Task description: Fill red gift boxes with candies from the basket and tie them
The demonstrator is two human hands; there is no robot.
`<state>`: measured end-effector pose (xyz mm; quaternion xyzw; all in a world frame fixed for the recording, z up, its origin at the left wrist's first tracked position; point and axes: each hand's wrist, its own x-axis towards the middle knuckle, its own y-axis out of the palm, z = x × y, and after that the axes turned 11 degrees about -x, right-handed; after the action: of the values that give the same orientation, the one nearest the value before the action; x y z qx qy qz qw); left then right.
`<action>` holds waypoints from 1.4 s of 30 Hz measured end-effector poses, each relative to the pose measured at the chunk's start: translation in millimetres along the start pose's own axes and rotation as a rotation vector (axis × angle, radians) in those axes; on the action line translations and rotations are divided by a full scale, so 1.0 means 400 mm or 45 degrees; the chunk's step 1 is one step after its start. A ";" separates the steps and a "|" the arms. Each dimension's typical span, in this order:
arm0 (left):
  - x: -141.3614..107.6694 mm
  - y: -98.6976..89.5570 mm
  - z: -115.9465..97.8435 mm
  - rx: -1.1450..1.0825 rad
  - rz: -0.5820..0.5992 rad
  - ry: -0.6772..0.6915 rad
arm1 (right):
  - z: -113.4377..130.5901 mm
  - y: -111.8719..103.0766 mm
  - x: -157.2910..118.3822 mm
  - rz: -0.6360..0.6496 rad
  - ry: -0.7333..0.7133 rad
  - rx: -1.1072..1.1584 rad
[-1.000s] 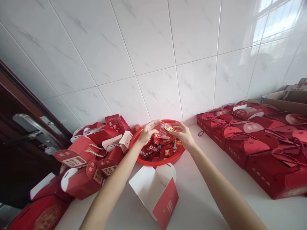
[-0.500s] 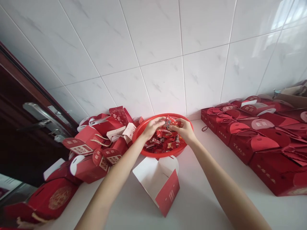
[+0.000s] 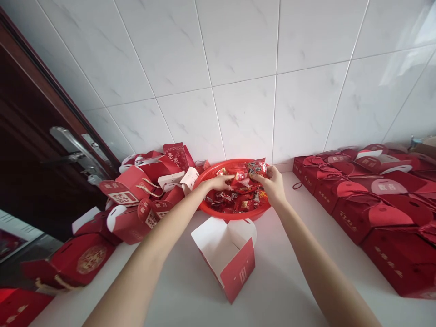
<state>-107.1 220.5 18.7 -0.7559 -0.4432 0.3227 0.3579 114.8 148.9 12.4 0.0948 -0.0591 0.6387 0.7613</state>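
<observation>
A red plastic basket (image 3: 214, 213) holds a heap of small wrapped candies (image 3: 235, 200). Over its right side, my right hand (image 3: 275, 185) pinches a red packet of candy (image 3: 257, 168) with dark printing, held at the back rim. On the left, my left hand (image 3: 220, 182) reaches in over the rim. Its fingers close at the edge of a red wrapped candy (image 3: 240, 177); the grip is partly hidden. In front of the basket, between my forearms, stands an open red gift box (image 3: 238, 268) with a white inside and its flaps up.
Several folded red gift boxes with rope handles (image 3: 126, 195) crowd the left side, beside a dark door (image 3: 30, 136) with a metal handle. Rows of closed red boxes (image 3: 357, 218) line the right. A tiled wall (image 3: 245, 113) rises behind the white tabletop (image 3: 282, 281).
My hands, close together over the basket before, have moved apart. The right has lifted a packet toward the right rim; the left has lowered toward the candies. The view has shifted slightly.
</observation>
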 end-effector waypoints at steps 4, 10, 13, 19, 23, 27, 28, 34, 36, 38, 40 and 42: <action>0.009 0.003 -0.028 -0.158 -0.146 0.065 | -0.002 0.003 0.000 -0.010 -0.008 0.020; -0.031 0.002 -0.042 -0.192 0.111 -0.013 | -0.002 0.006 0.000 -0.089 -0.027 0.095; -0.052 0.019 -0.071 0.001 0.289 -0.047 | -0.003 0.005 0.001 -0.087 -0.032 0.091; -0.069 0.067 -0.159 0.380 0.040 0.243 | -0.012 0.005 0.012 -0.346 -0.103 0.124; -0.053 0.113 -0.199 0.490 0.119 0.551 | -0.020 0.005 0.015 -0.402 -0.120 0.097; -0.026 0.134 -0.197 0.645 0.172 0.559 | -0.021 0.003 0.015 -0.360 -0.092 0.055; -0.021 0.129 -0.190 0.671 0.154 0.520 | -0.021 0.002 0.015 -0.352 -0.090 0.039; -0.024 0.041 -0.126 0.637 -0.087 0.228 | -0.022 0.000 0.013 -0.308 -0.100 -0.054; -0.030 0.012 -0.114 0.653 -0.168 0.189 | -0.022 0.000 0.013 -0.296 -0.103 -0.071; -0.034 -0.010 -0.110 0.676 -0.244 0.137 | -0.023 0.000 0.013 -0.290 -0.100 -0.081; -0.038 -0.027 -0.111 0.697 -0.334 0.075 | -0.023 0.000 0.013 -0.296 -0.097 -0.085; -0.044 -0.037 -0.115 0.716 -0.433 0.009 | -0.022 0.001 0.013 -0.300 -0.097 -0.088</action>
<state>-83.6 198.0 58.5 -0.5437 -0.4554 0.3653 0.6029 115.1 155.8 5.0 0.0993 -0.0985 0.5382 0.8311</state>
